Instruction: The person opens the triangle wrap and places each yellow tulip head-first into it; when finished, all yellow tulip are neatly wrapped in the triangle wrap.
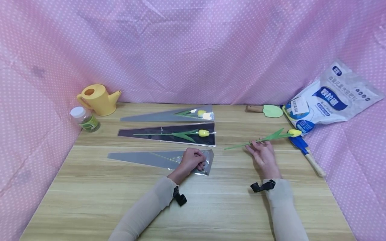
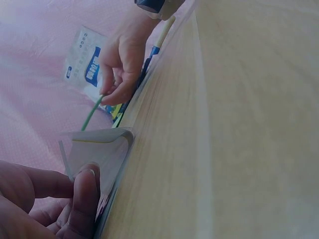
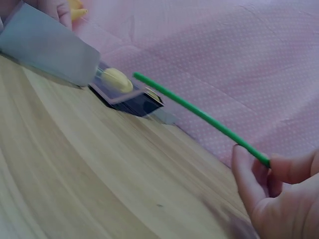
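My left hand (image 1: 191, 160) pinches the clear front of a grey flower sleeve (image 1: 132, 158) at its wide right end. In the left wrist view, the sleeve's mouth (image 2: 102, 142) bows apart above the thumb and finger. My right hand (image 1: 264, 155) holds an artificial yellow tulip (image 1: 294, 133) by its green stem (image 3: 199, 114), between thumb and fingers. The bloom points right and the bare stem end points left toward the sleeve, with a gap between them. Behind lie a black sleeve (image 1: 144, 132) and another grey sleeve (image 1: 144, 116), each with a yellow tulip inside.
A yellow watering can (image 1: 101, 100) and a white-capped bottle (image 1: 87, 120) stand at the back left. A green trowel (image 1: 272, 111) lies at the back right, near a white fertilizer bag (image 1: 331, 97). A blue shovel (image 1: 313, 164) with a wooden handle lies by the right edge.
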The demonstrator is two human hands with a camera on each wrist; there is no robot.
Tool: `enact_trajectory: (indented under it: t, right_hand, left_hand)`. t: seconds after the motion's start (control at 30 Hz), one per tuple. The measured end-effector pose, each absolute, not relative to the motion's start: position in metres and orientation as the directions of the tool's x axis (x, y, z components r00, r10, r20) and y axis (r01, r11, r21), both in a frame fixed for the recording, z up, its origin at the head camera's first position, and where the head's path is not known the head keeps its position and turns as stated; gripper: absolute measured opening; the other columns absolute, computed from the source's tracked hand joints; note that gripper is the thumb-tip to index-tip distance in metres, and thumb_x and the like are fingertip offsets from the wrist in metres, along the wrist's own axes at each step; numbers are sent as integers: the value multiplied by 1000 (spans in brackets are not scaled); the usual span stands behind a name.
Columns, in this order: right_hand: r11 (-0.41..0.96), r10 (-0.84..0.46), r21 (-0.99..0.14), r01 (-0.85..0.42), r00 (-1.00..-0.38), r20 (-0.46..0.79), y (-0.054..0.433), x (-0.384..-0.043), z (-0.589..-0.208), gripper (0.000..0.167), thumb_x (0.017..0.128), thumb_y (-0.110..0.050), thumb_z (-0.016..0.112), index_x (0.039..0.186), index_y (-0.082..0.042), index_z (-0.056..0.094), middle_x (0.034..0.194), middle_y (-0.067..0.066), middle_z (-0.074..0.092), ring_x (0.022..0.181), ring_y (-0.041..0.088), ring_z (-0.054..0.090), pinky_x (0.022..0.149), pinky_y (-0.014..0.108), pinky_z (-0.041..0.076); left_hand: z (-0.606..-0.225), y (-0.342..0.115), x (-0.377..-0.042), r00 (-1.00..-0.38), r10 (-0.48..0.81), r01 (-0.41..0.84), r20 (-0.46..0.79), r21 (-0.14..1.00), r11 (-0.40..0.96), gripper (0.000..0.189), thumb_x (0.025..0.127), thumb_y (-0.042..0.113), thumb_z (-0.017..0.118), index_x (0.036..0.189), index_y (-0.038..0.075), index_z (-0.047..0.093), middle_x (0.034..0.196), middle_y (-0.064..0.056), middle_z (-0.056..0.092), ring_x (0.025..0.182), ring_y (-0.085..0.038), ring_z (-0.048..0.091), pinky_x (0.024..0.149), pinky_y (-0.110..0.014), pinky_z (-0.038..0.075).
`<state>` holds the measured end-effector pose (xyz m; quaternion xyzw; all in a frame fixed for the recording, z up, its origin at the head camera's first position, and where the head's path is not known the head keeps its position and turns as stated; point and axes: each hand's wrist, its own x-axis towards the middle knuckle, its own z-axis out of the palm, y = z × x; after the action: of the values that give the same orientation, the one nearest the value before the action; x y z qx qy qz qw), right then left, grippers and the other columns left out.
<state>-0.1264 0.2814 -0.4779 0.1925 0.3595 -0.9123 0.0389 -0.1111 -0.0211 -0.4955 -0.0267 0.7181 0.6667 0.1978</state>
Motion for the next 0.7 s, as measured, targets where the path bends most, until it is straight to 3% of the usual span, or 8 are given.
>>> enact_trajectory:
  t: [0.3,0.7]
  right_hand:
    - [-789,145,-600,134,-908,-393,266,-129,-478,26,94,14,50,97,-10,43,86,6,59,85,18,66,81,39,63]
    - [-784,146,-611,112,-923,-357,250,-121,-466,28,94,14,52,95,-12,41,89,5,57,87,17,65,87,38,62]
  left_hand:
    - [-493,-22,-110,-923,220,-296,-316,948,117,10,89,-3,63,88,-11,69,62,-9,68,43,-7,59,42,-22,52]
    - [-492,-22,-109,-916,224,-311,-332,942,122,9,88,-2,63,87,-8,69,59,-2,65,43,-7,58,42,-21,52]
